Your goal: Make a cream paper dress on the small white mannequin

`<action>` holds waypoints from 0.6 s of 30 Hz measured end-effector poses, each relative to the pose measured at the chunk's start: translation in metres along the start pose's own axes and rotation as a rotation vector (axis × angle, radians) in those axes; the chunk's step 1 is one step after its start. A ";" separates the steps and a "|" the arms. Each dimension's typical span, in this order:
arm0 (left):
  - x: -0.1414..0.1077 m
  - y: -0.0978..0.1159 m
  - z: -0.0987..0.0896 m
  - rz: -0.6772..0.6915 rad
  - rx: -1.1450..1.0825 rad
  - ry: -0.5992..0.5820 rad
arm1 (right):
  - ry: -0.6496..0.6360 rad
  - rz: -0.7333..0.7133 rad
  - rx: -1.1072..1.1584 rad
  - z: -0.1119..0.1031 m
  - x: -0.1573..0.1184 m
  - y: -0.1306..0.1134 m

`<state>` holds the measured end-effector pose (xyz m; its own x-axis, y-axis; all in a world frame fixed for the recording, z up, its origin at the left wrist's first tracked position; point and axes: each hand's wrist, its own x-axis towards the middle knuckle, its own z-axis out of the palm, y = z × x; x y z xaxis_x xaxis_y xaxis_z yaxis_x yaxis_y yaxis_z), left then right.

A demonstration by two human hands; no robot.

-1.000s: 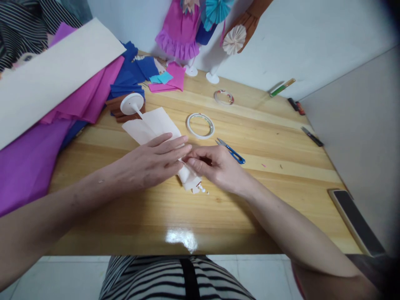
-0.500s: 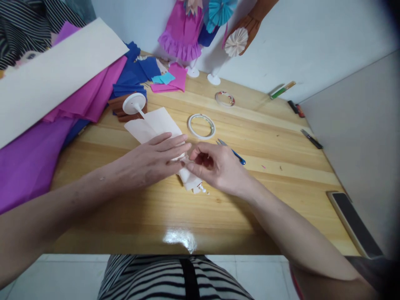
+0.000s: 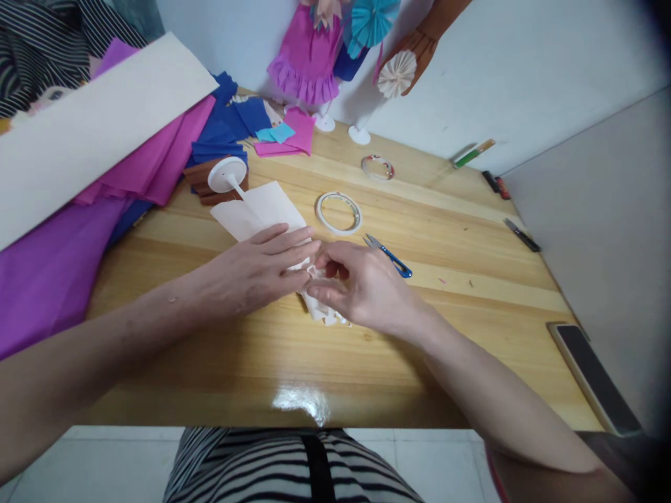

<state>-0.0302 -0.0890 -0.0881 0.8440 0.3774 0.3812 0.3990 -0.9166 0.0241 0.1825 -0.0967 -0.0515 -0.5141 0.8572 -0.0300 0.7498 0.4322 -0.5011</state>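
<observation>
Pale pink crepe paper (image 3: 272,202) lies on the wooden table, wrapped about a white stick whose round white base (image 3: 227,175) points to the far left. My left hand (image 3: 256,269) rests flat on the paper with its fingers stretched out, pressing it down. Close against those fingertips, my right hand (image 3: 361,283) has its thumb and fingers curled at a crumpled, gathered part of the paper (image 3: 313,272). The fingers partly hide what they pinch. Small white bits stick out at the paper's near end, below the right thumb.
Blue thread snips (image 3: 391,257) lie just beyond my right hand. Two tape rolls, a white one (image 3: 339,213) and a reddish one (image 3: 377,168), lie farther back. Purple paper (image 3: 57,272) and pink sheets pile up at left. A dark-topped box (image 3: 595,377) sits at the right edge.
My right hand has shifted slightly right and toward me, its thumb lower and farther from the index finger. The left hand stays on the paper.
</observation>
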 end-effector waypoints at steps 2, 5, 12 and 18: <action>0.000 0.000 0.000 0.005 0.003 0.001 | 0.015 -0.034 -0.085 0.002 0.000 -0.003; 0.000 0.000 -0.001 -0.005 -0.001 -0.026 | 0.034 -0.078 -0.153 0.004 0.001 -0.005; 0.000 0.001 -0.001 -0.016 -0.011 -0.029 | 0.067 -0.112 -0.027 0.004 0.003 -0.003; -0.002 0.001 0.003 -0.023 -0.025 0.035 | 0.041 0.194 0.511 0.002 0.009 0.012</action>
<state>-0.0309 -0.0905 -0.0915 0.8213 0.3942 0.4124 0.4089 -0.9108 0.0562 0.1860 -0.0844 -0.0595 -0.3621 0.9222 -0.1356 0.5261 0.0821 -0.8465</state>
